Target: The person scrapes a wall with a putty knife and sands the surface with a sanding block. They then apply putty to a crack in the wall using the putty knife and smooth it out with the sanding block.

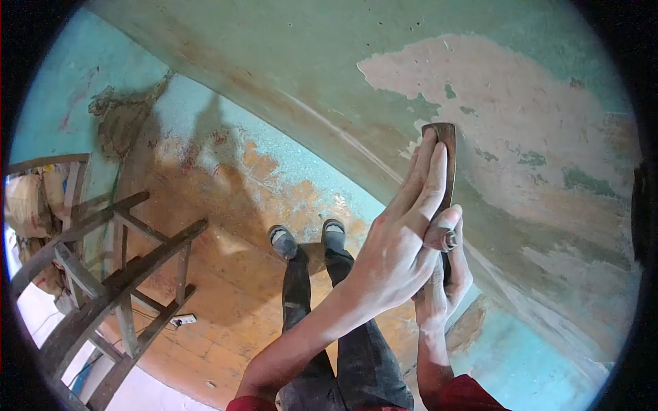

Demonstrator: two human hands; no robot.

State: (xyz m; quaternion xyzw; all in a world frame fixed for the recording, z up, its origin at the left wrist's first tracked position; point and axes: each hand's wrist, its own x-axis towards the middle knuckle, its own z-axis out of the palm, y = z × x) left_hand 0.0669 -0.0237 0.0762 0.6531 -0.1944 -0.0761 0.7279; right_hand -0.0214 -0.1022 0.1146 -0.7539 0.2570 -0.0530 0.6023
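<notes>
A plastering trowel point(447, 130) with a dark, narrow-looking blade and a rounded wooden handle end is held up against the wall point(384, 89). My right hand point(449, 281) is wrapped around its handle, the thumb lying over it near the knob-like end. My left hand point(404, 243) bears on the trowel, its long fingers pressed together along the back of the blade. Pale dust coats both hands. Beside the blade tip lies a light pinkish patch point(493, 82) on the green wall. Most of the handle is hidden by my fingers.
A dark wooden ladder-like stand point(116, 288) rises at left, with a power strip point(183, 319) and cable on the floor beside it. Stuffed sacks point(31, 205) are piled behind it. My shoes point(282, 241) rest on a worn orange floor point(205, 288) near the wall's base.
</notes>
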